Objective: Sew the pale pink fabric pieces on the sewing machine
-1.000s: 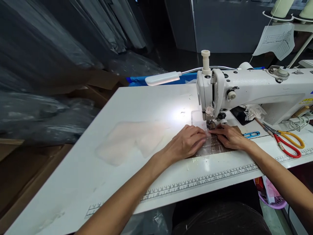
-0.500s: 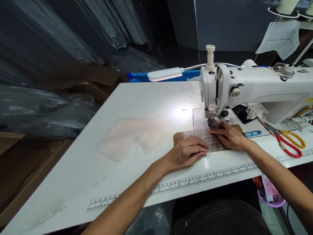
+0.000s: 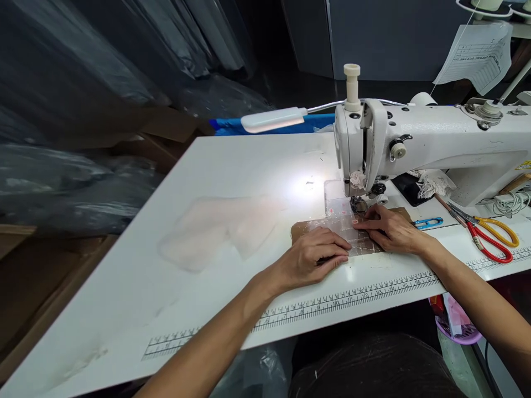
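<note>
In the head view, my left hand [image 3: 317, 252] lies over the left part of a brown sheet [image 3: 299, 229], fingers slightly bent and resting flat. A thin see-through piece of fabric or film [image 3: 342, 225] covers part of that sheet. My right hand [image 3: 388, 228] is just in front of the sewing machine's presser foot [image 3: 357, 205]. Its thumb and forefinger appear closed on the sheer piece's edge; the other fingers are curled and partly hidden. The white sewing machine [image 3: 435, 132] stands behind both hands.
Blue thread snips [image 3: 429, 223] and red-and-yellow-handled scissors [image 3: 489, 241] lie right of my right hand. A printed ruler [image 3: 332, 307] runs along the table's [image 3: 232, 166] front edge. A pale fabric piece [image 3: 219, 226] lies left. A lamp [image 3: 274, 120] lights the needle area.
The whole view has shifted slightly, so the machine and table sit a little farther left and higher. Both hands keep nearly the same place on the work.
</note>
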{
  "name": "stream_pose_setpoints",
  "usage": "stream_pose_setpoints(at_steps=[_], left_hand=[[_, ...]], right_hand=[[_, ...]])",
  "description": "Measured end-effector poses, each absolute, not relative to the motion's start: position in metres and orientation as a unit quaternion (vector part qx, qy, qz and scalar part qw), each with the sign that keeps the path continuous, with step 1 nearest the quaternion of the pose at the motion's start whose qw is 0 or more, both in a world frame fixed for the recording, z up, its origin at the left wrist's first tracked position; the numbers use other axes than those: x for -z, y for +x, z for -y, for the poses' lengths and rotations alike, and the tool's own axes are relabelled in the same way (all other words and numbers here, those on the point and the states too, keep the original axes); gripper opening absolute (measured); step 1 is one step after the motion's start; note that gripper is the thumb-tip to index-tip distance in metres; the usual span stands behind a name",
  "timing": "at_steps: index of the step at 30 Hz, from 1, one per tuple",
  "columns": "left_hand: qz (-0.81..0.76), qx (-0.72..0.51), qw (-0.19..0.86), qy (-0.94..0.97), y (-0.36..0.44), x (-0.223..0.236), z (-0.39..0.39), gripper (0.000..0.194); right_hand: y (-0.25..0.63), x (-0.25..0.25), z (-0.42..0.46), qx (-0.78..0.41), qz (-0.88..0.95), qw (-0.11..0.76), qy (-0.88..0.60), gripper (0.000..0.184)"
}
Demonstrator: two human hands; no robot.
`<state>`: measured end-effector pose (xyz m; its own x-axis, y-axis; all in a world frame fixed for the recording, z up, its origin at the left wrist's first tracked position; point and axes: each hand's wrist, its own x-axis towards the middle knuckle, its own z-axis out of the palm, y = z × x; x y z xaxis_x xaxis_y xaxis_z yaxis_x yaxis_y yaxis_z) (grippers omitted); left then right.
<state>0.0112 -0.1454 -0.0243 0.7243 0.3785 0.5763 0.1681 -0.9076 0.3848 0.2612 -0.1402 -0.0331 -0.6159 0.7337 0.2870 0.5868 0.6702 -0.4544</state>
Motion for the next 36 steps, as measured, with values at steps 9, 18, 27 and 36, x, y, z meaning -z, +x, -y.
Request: stream_pose_setpoints(at_steps=[9,18,27,36], left_hand=[[-0.141,-0.368,0.138,0.909,0.0123,0.0247,0.1455,0.01],[-0.132,-0.376,0.141,0.906,0.0141,0.0258,0.1453,0.006],[-0.121,-0.367,0.124,0.914,0.0154,0.0265,0.1459,0.006],[-0.124,-0.362,0.126,0.915,0.0148,0.0263,0.1446,0.01]], right_hand=[[0.2606,0.0319,0.1407,-0.153,0.885,0.211,-0.387,0.036],[0.2606,0.0322,0.1409,-0.153,0.886,0.215,-0.382,0.037],[0.2602,0.0328,0.1411,-0.15,0.886,0.219,-0.381,0.037],[0.2616,0.0243,0.1447,-0.198,0.882,0.248,-0.349,0.037]])
